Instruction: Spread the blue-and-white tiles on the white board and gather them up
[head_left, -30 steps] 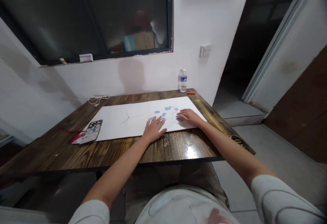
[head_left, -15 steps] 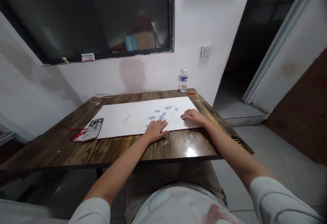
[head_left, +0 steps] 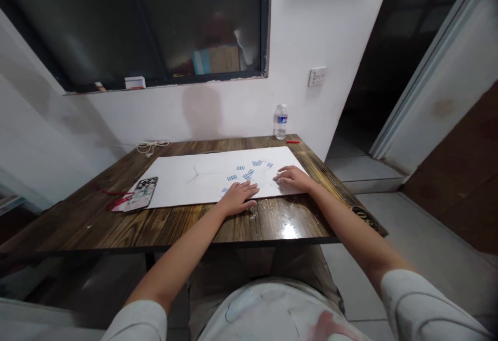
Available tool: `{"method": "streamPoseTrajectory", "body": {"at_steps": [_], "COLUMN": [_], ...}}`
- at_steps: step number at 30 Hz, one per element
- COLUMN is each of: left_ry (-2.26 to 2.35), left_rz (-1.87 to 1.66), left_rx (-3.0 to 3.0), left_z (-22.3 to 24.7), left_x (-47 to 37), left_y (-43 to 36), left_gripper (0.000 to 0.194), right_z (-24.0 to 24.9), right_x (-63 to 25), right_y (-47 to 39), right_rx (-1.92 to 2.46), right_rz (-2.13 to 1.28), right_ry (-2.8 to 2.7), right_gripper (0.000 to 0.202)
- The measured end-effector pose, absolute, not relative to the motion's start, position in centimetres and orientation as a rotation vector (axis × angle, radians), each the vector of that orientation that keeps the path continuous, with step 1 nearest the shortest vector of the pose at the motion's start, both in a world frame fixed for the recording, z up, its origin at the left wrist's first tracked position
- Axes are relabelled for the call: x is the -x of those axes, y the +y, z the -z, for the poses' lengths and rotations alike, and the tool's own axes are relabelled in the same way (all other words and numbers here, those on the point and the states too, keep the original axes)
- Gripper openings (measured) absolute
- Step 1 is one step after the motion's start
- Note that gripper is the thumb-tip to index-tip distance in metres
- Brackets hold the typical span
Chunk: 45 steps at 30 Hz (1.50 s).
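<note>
My left hand [head_left: 238, 199] lies open and flat over the front edge of a white board [head_left: 175, 182], its fingers spread beside several small blue drawn marks [head_left: 247, 176]. On the board's right part rests my right hand [head_left: 292, 178], fingers stretched out and slightly bent, with nothing visible in them. Faint grey smudges surround its fingertips. What lies under either palm is hidden. Thin dark lines are drawn on the board left of the marks. A patterned phone [head_left: 141, 193] sits across the board's left end, next to a red cord [head_left: 116, 199].
The brown wooden table [head_left: 187, 227] stands against a white wall below a dark window. At its back are a clear water bottle [head_left: 281, 123], a red pen [head_left: 293, 141] and a coiled white cable [head_left: 152, 147]. A doorway with a step is at the right.
My right fingers have moved slightly left, and the blue mark at their tips no longer shows. My left hand stays nearly in place. The view has shifted a little.
</note>
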State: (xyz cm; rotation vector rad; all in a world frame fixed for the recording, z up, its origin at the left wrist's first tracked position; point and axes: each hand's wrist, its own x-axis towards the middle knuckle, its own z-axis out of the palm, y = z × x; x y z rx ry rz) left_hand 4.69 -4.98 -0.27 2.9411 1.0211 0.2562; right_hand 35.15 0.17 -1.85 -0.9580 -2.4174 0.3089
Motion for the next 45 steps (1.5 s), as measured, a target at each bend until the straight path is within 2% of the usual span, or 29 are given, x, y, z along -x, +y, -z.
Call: {"method": "streamPoseTrajectory", "body": {"at_steps": [4,9,14,17,22,29,40,45], "left_ry": [1.136,1.397,1.576,1.596,1.583,1.600,1.601,1.591], "left_rz": [-0.343,-0.634,-0.777,-0.777,-0.770,-0.738,-0.740,-0.741], "left_rx": [-2.957,-2.837,-2.732,-2.726,-2.743,-2.731,-2.727,-2.730], "left_z": [0.2,-0.1,-0.3,-0.3,-0.4,-0.4,-0.3,-0.2], "left_x": [-4.9,-4.6,-4.1,-4.1,-4.3,-4.3,-4.3,-4.3], "left_y": [-4.9,-4.8,-4.6,-4.5,-4.6,-4.6,-4.5,-4.5], "left_gripper": [0.051,0.038,0.033,0.031,0.030,0.031,0.030,0.029], "right_z": [1.8,2.0,2.6,2.7,2.2,1.7,2.5,2.8], "right_x": [-35.5,-35.3,-34.6,-34.2,-34.6,-34.3,-32.9,-32.3], "right_y": [0.2,0.3,0.1,0.1,0.2,-0.3,-0.5,-0.3], "right_rx": [0.910,0.851,0.861,0.854,0.841,0.824,0.944,1.032], "right_rz": [-0.316,-0.336,-0.149,-0.095,-0.090,-0.135,0.082,0.043], "right_ry": [-2.363,-2.433,-2.473,-2.462,-2.462,-2.531,-2.496,-2.436], "right_gripper": [0.035,0.034,0.030,0.033,0.022,0.025,0.031,0.023]}}
